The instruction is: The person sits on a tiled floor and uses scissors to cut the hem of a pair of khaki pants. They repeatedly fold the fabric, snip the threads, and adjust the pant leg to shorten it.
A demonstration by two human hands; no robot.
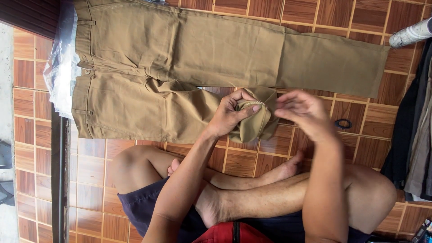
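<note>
Your left hand (229,114) pinched the soft, floppy hem (254,119) of the near leg of the pants (180,58) on the floor, best held there, while your right hand (303,112) hovered half open, holding nothing.

A home floor of brown tiles (369,18), with clothes (416,135) piled beside a doorway threshold (58,180).

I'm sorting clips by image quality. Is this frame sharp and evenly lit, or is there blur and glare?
Head view: even daylight, soft shadows; khaki trousers sharp; right hand slightly motion-blurred, left hand crisp on the folded hem; mild glare on the plastic bag; dark clothes at the right edge underexposed.
</note>
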